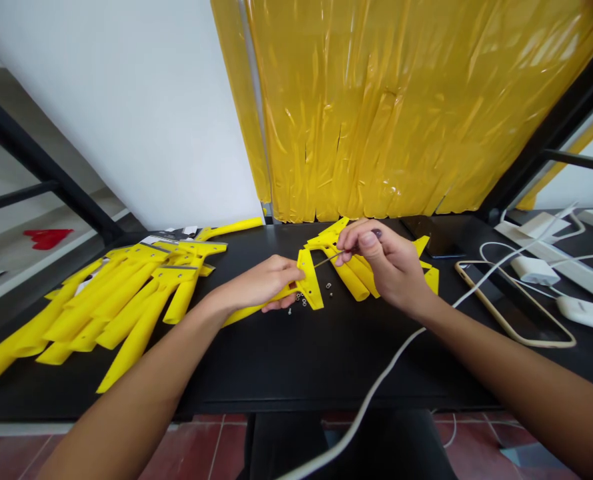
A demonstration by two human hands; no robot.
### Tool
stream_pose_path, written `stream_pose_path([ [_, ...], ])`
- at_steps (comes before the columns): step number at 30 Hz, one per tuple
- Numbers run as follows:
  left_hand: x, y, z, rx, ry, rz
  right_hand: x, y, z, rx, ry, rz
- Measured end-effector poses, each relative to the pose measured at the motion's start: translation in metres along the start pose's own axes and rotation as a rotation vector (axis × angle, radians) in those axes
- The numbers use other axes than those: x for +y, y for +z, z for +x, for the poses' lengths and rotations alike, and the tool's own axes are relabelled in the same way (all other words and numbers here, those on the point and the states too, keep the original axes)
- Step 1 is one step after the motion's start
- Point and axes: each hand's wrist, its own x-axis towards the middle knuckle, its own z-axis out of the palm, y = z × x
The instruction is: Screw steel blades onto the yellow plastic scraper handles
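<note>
My left hand [271,280] is closed around a yellow scraper [314,291], near where its handle meets the wide head. The head faces right and its handle slants down to the left beneath my wrist. My right hand [389,263] grips a screwdriver [330,257] with a thin shaft and a dark handle. The shaft points left, with its tip at or very close to the scraper's head; whether it touches I cannot tell. Several small metal nuts or screws [303,301] lie on the black table [276,360] below and beside the head.
On the left lies a heap of yellow scrapers [126,280] with metal blades. More yellow handles [352,280] lie behind my right hand. A phone [511,300], chargers [535,271] and a white cable [401,350] crossing the table are at right. Yellow plastic strips [401,107] hang behind.
</note>
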Motion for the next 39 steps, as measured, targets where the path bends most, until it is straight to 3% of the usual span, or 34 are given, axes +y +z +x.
stream_pose_path([
  [3, 0.000, 0.001, 0.000, 0.002, -0.017, 0.014, 0.000, 0.003, -0.002, 0.019, -0.040, 0.019],
  [7, 0.001, 0.003, -0.001, 0.005, -0.024, 0.042, 0.005, 0.003, -0.003, -0.073, -0.076, -0.097],
  [15, 0.000, 0.003, 0.001, 0.007, -0.055, 0.118, 0.006, 0.001, -0.003, -0.137, -0.125, -0.243],
  [19, -0.002, -0.006, 0.003, 0.106, -0.067, 0.071, 0.001, -0.005, 0.001, 0.018, -0.214, -0.278],
  [23, -0.005, -0.025, 0.003, 0.388, -0.002, -0.043, -0.004, -0.031, 0.012, 0.251, -0.260, -0.460],
  [27, -0.007, -0.039, 0.004, 0.561, 0.112, -0.361, -0.006, -0.060, 0.022, 0.436, -0.164, -0.680],
  [30, -0.007, -0.037, 0.009, 0.591, 0.214, -0.660, -0.006, -0.054, 0.021, 0.227, 0.018, -0.690],
  [32, -0.007, -0.028, 0.014, 0.582, 0.216, -0.782, -0.006, -0.035, 0.015, -0.017, 0.117, -0.725],
  [35, -0.005, -0.005, 0.023, 0.549, 0.218, -0.915, -0.007, -0.001, 0.002, -0.248, 0.195, -0.813],
  [39, -0.004, 0.015, 0.029, 0.496, 0.228, -0.931, -0.006, 0.018, -0.006, -0.281, 0.291, -0.874],
])
